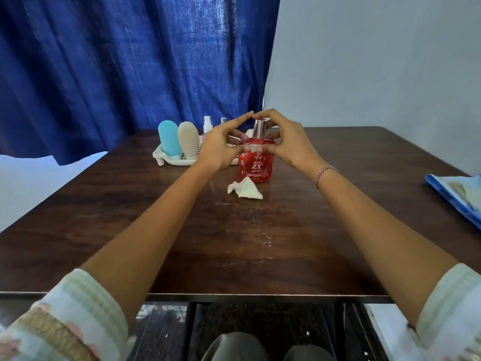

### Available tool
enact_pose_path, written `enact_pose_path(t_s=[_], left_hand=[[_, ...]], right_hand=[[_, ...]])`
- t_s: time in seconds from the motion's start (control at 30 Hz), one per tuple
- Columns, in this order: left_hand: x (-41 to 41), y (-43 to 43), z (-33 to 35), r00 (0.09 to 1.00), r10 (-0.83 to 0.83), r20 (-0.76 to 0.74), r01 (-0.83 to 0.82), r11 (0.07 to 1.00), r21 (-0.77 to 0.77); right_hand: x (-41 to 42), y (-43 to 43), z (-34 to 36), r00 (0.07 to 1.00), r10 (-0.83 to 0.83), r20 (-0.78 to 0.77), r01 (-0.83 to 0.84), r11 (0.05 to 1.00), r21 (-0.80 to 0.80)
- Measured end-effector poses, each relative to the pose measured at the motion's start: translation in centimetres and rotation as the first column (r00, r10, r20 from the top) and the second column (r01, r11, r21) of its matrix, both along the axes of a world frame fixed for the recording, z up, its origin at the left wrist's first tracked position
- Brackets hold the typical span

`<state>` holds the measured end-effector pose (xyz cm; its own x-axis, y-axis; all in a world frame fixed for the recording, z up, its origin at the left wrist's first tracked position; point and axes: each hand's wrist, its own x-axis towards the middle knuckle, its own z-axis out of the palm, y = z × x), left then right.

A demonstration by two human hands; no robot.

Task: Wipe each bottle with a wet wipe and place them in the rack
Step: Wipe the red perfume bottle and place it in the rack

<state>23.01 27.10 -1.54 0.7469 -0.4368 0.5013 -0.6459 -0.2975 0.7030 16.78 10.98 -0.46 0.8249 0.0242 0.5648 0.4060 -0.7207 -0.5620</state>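
A red perfume bottle with a silver cap stands upright in the middle of the brown table. My left hand and my right hand grip its top from both sides, fingertips meeting above the cap. A crumpled white wet wipe lies on the table just in front of the bottle, touched by neither hand. Behind, a white rack holds a blue squeeze bottle, a beige squeeze bottle and small spray bottles, partly hidden by my left hand.
A blue wipe packet lies at the table's right edge. A blue curtain hangs behind the table, a pale wall to the right. The near table edge runs across the bottom, with my knees below it.
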Motion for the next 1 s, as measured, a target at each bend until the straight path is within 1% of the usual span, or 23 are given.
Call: enact_pose_path(t_s=[0.1,0.23,0.33,0.4,0.47,0.57,0.7,0.8,0.9,0.93,1.0], left_hand=[[0.5,1.2,-0.4,0.999,-0.017,-0.028,0.015,0.999,-0.05],[0.8,1.5,-1.2,0.993,-0.091,-0.074,0.08,0.988,-0.134],[0.6,1.4,-2.3,0.978,-0.154,-0.137,0.116,0.96,-0.254],[0.5,1.2,-2.8,0.958,-0.214,-0.189,0.137,0.926,-0.351],[0.5,1.1,-2.9,0.94,-0.253,-0.228,0.139,0.897,-0.419],[0.4,0.7,-2.8,0.934,-0.255,-0.252,0.123,0.889,-0.441],[0.9,0.3,-2.1,0.924,-0.221,-0.311,0.071,0.901,-0.428],[1.4,0.0,-1.8,0.897,-0.243,-0.369,0.063,0.897,-0.437],[1.6,-0.3,-2.2,0.884,-0.268,-0.383,0.071,0.887,-0.456],[1.5,-0.3,-2.4,0.876,-0.28,-0.392,0.076,0.884,-0.461],[1.5,-0.3,-2.5,0.865,-0.291,-0.408,0.077,0.881,-0.466]], right_hand=[[0.6,0.9,-0.4,1.0,0.007,0.005,-0.007,1.0,0.024],[1.2,1.1,-0.9,1.0,0.02,0.002,-0.02,0.998,0.066],[1.3,1.1,-1.6,1.0,0.014,-0.005,-0.013,0.994,0.108],[1.2,0.8,-1.9,1.0,0.025,-0.003,-0.024,0.985,0.169],[1.1,0.4,-2.1,0.999,0.038,0.002,-0.037,0.98,0.195],[1.0,0.3,-2.3,0.999,0.044,0.002,-0.043,0.985,0.164],[0.9,0.4,-2.9,0.998,0.056,0.009,-0.057,0.975,0.214],[0.7,0.2,-2.9,0.998,0.054,-0.007,-0.052,0.975,0.216],[0.3,0.1,-2.4,0.998,0.061,-0.014,-0.057,0.976,0.208],[0.2,0.0,-2.1,0.999,0.036,0.009,-0.037,0.972,0.234],[-0.2,-0.3,-1.4,0.99,-0.094,0.105,0.056,0.946,0.319]])
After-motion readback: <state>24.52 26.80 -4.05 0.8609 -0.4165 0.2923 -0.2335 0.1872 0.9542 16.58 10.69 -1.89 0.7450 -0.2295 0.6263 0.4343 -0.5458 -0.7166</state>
